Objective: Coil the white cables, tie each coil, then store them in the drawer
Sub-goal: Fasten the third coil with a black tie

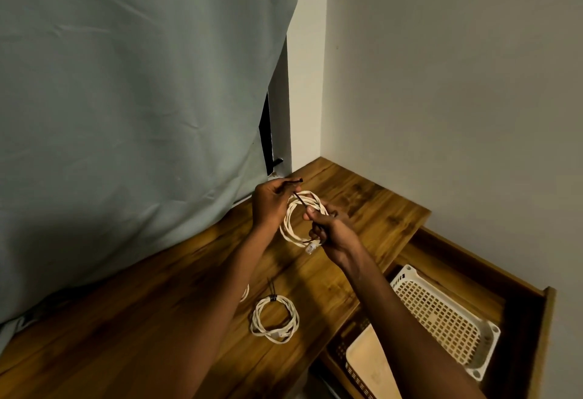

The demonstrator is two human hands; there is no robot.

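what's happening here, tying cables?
Yes. The left hand and right hand hold a white cable coil above the wooden desk, working a black tie around it. Another coil, already tied, lies on the desk. The drawer is open, holding baskets.

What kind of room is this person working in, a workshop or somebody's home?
Probably a home, perhaps a bedroom or study corner, though I can't be sure. A pale curtain hangs beside plain walls, a wooden desk fills the corner, and its open drawer holds a household plastic basket.
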